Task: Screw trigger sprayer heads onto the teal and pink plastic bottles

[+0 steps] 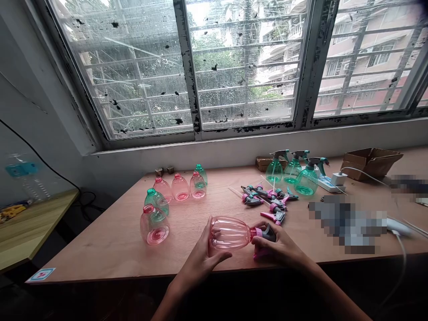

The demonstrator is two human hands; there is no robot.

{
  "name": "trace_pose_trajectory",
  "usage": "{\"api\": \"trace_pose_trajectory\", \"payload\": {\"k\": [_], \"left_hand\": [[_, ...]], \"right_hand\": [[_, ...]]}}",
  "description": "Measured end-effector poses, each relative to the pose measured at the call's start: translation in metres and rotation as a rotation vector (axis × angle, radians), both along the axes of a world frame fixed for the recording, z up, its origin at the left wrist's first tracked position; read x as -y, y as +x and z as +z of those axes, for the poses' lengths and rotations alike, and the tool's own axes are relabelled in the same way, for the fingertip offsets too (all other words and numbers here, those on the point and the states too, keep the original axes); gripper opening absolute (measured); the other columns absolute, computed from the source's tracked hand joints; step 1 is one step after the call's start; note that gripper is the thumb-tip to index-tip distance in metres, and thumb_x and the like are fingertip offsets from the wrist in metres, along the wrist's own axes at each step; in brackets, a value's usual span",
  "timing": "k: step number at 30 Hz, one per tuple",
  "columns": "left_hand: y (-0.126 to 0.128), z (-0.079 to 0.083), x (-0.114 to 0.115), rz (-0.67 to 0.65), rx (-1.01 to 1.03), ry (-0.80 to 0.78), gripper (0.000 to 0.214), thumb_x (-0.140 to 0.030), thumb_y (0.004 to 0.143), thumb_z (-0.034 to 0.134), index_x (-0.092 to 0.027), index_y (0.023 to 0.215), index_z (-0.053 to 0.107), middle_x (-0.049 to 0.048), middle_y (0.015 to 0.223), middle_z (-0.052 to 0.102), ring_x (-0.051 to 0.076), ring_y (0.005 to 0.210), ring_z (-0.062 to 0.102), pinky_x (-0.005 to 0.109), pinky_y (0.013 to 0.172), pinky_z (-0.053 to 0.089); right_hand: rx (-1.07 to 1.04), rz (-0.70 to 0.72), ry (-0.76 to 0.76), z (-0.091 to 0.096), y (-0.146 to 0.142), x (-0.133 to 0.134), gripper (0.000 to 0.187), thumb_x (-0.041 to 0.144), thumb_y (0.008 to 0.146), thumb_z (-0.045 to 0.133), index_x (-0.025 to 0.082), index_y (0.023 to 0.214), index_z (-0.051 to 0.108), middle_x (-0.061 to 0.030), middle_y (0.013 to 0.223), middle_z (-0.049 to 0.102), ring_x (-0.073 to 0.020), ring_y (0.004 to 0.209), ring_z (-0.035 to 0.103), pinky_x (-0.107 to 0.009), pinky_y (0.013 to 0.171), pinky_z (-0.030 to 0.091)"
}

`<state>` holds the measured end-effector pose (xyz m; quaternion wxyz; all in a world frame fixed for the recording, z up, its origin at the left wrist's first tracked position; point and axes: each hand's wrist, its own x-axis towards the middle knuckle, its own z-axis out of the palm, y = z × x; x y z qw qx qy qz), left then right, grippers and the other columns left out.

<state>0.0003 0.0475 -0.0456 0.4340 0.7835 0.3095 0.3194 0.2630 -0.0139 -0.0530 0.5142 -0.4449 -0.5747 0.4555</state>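
Observation:
A clear pink spray bottle [230, 232] lies sideways in the air over the table's front edge, its neck toward the right. My left hand [205, 254] cups its base, with the thumb along the lower side. Around the pink and grey spray head [266, 232] at the bottle's neck, the fingers of my right hand [281, 245] are closed. The head sits at the neck; how tightly it is joined I cannot tell. Beyond the bottle lies a pile of loose pink, grey and green spray heads [267, 196], some with straws.
To the left stand several headless pink bottles [180, 187] and green bottles [152, 196]. At the back right are green bottles with spray heads [306, 180], a power strip [329, 183] and an open cardboard box [368, 165]. A white cable crosses the table's right side.

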Motion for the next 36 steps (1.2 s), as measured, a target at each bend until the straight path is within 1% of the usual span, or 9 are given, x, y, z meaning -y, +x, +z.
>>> {"api": "trace_pose_trajectory", "payload": {"k": [5, 9, 12, 14, 20, 23, 27, 32, 36], "left_hand": [[0.0005, -0.0008, -0.0007, 0.025, -0.002, 0.055, 0.100, -0.031, 0.086, 0.071, -0.034, 0.156, 0.000, 0.0101, 0.155, 0.036, 0.029, 0.137, 0.044, 0.047, 0.117, 0.032], [0.0005, -0.0015, -0.0007, 0.011, -0.020, 0.052, 0.106, -0.032, 0.084, 0.074, -0.028, 0.156, -0.003, 0.0137, 0.142, 0.052, 0.030, 0.129, 0.052, 0.048, 0.114, 0.035], [0.0003, -0.0019, -0.0012, 0.005, -0.012, 0.026, 0.096, -0.037, 0.084, 0.074, -0.022, 0.156, 0.012, 0.0167, 0.138, 0.055, 0.032, 0.129, 0.052, 0.048, 0.112, 0.037], [0.0004, -0.0016, -0.0015, -0.002, -0.003, 0.030, 0.088, -0.039, 0.086, 0.071, -0.022, 0.155, 0.019, 0.0164, 0.140, 0.053, 0.032, 0.130, 0.050, 0.048, 0.112, 0.037], [-0.0002, -0.0033, -0.0014, 0.033, -0.043, 0.074, 0.103, -0.033, 0.086, 0.071, -0.031, 0.156, -0.004, 0.0127, 0.140, 0.053, 0.029, 0.124, 0.055, 0.048, 0.112, 0.037], [-0.0009, -0.0050, -0.0016, 0.024, -0.035, 0.035, 0.107, -0.036, 0.081, 0.077, -0.026, 0.157, 0.001, 0.0151, 0.137, 0.056, 0.031, 0.126, 0.054, 0.049, 0.112, 0.036], [-0.0008, -0.0029, -0.0013, 0.005, 0.009, -0.015, 0.089, -0.040, 0.086, 0.071, -0.021, 0.155, 0.018, 0.0167, 0.138, 0.055, 0.031, 0.129, 0.051, 0.047, 0.112, 0.037], [0.0000, 0.0010, 0.0000, 0.014, -0.008, 0.009, 0.102, -0.034, 0.086, 0.072, -0.029, 0.156, -0.001, 0.0135, 0.138, 0.055, 0.029, 0.127, 0.054, 0.048, 0.113, 0.034], [-0.0003, 0.0000, 0.0000, 0.028, -0.018, 0.024, 0.104, -0.032, 0.085, 0.073, -0.030, 0.156, -0.003, 0.0133, 0.143, 0.050, 0.029, 0.126, 0.054, 0.049, 0.114, 0.032]], "right_hand": [[0.033, -0.015, 0.006, 0.0006, 0.0003, -0.0002, 0.040, 0.050, 0.080, 0.077, 0.018, 0.099, 0.062, -0.0009, 0.077, 0.071, -0.0197, 0.069, 0.069, -0.029, 0.066, 0.055], [0.020, -0.005, -0.011, 0.0000, 0.0000, 0.0000, 0.041, 0.050, 0.080, 0.076, 0.018, 0.101, 0.061, -0.0011, 0.076, 0.072, -0.0204, 0.068, 0.069, -0.031, 0.066, 0.056], [0.016, 0.001, -0.007, 0.0019, -0.0008, 0.0004, 0.041, 0.050, 0.080, 0.077, 0.018, 0.101, 0.061, -0.0013, 0.077, 0.071, -0.0202, 0.068, 0.069, -0.032, 0.066, 0.057], [0.023, -0.005, 0.005, 0.0036, -0.0013, 0.0007, 0.041, 0.051, 0.080, 0.076, 0.018, 0.100, 0.061, -0.0012, 0.078, 0.070, -0.0201, 0.068, 0.068, -0.032, 0.066, 0.057], [0.036, -0.023, 0.015, 0.0036, -0.0011, 0.0015, 0.041, 0.051, 0.079, 0.076, 0.019, 0.100, 0.062, -0.0001, 0.077, 0.069, -0.0194, 0.068, 0.067, -0.031, 0.067, 0.057], [0.023, -0.003, -0.001, 0.0017, -0.0008, 0.0008, 0.042, 0.051, 0.080, 0.076, 0.018, 0.101, 0.061, -0.0002, 0.076, 0.069, -0.0201, 0.068, 0.068, -0.032, 0.066, 0.058], [0.039, -0.022, 0.021, -0.0001, 0.0001, -0.0009, 0.041, 0.051, 0.079, 0.077, 0.019, 0.102, 0.062, -0.0002, 0.078, 0.069, -0.0205, 0.069, 0.068, -0.032, 0.065, 0.058], [0.019, -0.020, 0.016, -0.0001, 0.0004, -0.0008, 0.042, 0.051, 0.079, 0.077, 0.020, 0.101, 0.061, -0.0001, 0.075, 0.070, -0.0211, 0.067, 0.070, -0.033, 0.065, 0.058], [-0.007, 0.013, -0.007, -0.0007, -0.0002, 0.0000, 0.043, 0.051, 0.079, 0.076, 0.019, 0.103, 0.060, -0.0009, 0.075, 0.071, -0.0217, 0.067, 0.070, -0.034, 0.065, 0.059]]}}
